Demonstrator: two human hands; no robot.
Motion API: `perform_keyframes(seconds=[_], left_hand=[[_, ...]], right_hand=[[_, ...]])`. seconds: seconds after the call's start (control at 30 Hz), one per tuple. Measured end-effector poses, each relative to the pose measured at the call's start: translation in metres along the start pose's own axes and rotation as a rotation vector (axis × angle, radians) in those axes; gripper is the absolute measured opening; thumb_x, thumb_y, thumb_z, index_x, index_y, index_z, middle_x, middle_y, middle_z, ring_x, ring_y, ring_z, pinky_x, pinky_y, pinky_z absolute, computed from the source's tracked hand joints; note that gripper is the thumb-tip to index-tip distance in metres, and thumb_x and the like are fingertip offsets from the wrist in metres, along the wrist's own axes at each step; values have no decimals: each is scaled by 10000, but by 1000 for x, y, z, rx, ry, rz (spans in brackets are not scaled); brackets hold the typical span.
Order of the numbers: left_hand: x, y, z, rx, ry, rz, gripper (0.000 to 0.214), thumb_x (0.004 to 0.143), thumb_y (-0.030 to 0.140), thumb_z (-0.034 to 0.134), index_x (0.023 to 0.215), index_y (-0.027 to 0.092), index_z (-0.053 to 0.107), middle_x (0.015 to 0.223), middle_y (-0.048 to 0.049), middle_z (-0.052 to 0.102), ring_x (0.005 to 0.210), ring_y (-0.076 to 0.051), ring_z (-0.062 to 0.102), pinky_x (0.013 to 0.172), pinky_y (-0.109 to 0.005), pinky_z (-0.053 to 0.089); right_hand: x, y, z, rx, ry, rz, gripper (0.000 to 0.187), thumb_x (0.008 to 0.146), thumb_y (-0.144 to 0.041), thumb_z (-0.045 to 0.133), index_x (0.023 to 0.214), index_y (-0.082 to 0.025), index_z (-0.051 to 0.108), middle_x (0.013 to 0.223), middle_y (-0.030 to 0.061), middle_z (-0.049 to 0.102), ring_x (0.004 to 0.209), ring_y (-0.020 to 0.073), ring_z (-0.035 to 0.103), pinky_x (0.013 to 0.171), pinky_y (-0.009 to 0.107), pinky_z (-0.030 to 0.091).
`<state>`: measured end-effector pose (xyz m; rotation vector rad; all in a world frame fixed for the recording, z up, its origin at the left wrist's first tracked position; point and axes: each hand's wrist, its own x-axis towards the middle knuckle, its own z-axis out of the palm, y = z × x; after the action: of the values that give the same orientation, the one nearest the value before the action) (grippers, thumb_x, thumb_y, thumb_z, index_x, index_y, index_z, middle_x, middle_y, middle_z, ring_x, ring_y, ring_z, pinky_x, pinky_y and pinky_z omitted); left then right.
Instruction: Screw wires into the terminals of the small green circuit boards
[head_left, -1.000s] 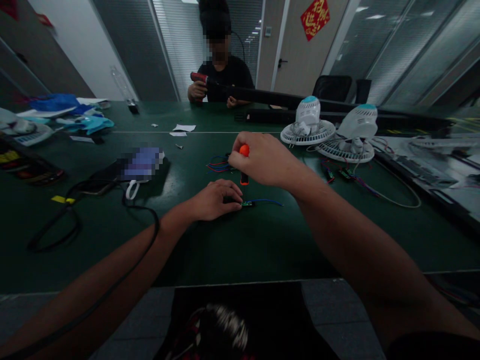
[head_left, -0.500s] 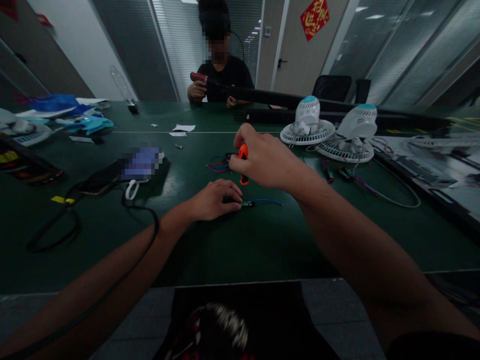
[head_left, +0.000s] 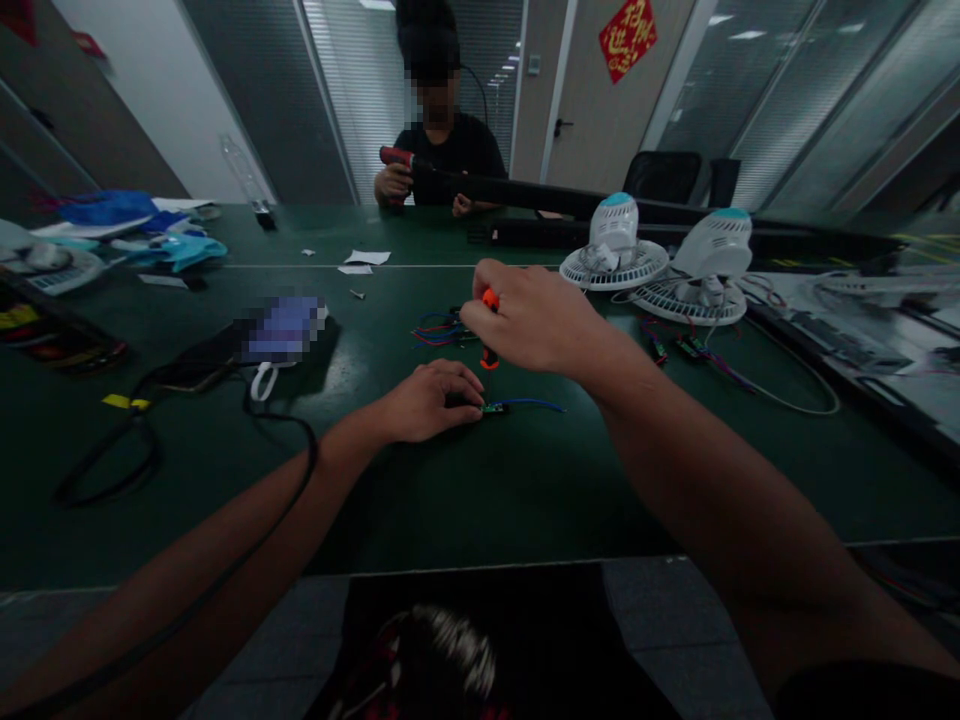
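A small green circuit board [head_left: 495, 408] lies on the green table, and a blue wire [head_left: 536, 403] runs off its right end. My left hand [head_left: 435, 400] rests at the board's left end, fingers closed on that edge. Gripped in my right hand [head_left: 529, 315] is an orange and black screwdriver [head_left: 489, 357], held upright with its thin shaft pointing down at the board. The tip is too small to make out. Just behind, a bundle of red and blue wires [head_left: 435, 332] lies partly hidden by my right hand.
Two white fan heads [head_left: 615, 265] stand at the back right, near more small boards [head_left: 691, 347] with wires. A phone [head_left: 281, 328] and a black cable [head_left: 154, 440] lie to the left. Across the table a person [head_left: 450, 150] holds a red power tool [head_left: 396, 157].
My right hand has turned slightly around the screwdriver handle, its fingers shifting a little. My left hand and the circuit board stay in place.
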<state>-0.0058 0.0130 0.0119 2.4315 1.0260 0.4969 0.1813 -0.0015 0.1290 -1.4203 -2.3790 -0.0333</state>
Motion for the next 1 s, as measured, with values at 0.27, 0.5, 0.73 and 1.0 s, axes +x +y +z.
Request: perform_keyframes(seconds=[0.27,0.5,0.73,1.0], left_hand=[[0,-1,0,3,10,22,129,896,316,708,938,236,800,1144,-52,743,1135,-234,657,1087,-454,475],[0,-1,0,-20,21,31,120,888,306,712,916,229,799,1137,-55,742,1106,-228,670,1062,-435,497],[0,-2,1,-7,23,24,125,895,309,709,930,227,797,1146,-57,737,1117,-227,670,1048,-422,502],[0,-2,1,-16,30,29,108,889,300,718,916,233,799,1137,-52,742,1107,-222,673,1051,-422,504]], right_hand=[[1,-1,3,55,4,-18,604,1008,-682,355,1004,-193,709,942,117,736,908,268,658,701,338,360],[1,-1,2,1,8,-2,358,954,-353,471,1155,-148,685,1026,149,755,865,269,654,668,340,352],[2,1,2,50,-19,-30,368,902,-332,497,1159,-139,676,1017,141,747,839,253,619,678,347,342],[0,0,-2,60,-41,-35,378,881,-310,542,1187,-124,665,1029,139,740,853,241,611,704,343,349]])
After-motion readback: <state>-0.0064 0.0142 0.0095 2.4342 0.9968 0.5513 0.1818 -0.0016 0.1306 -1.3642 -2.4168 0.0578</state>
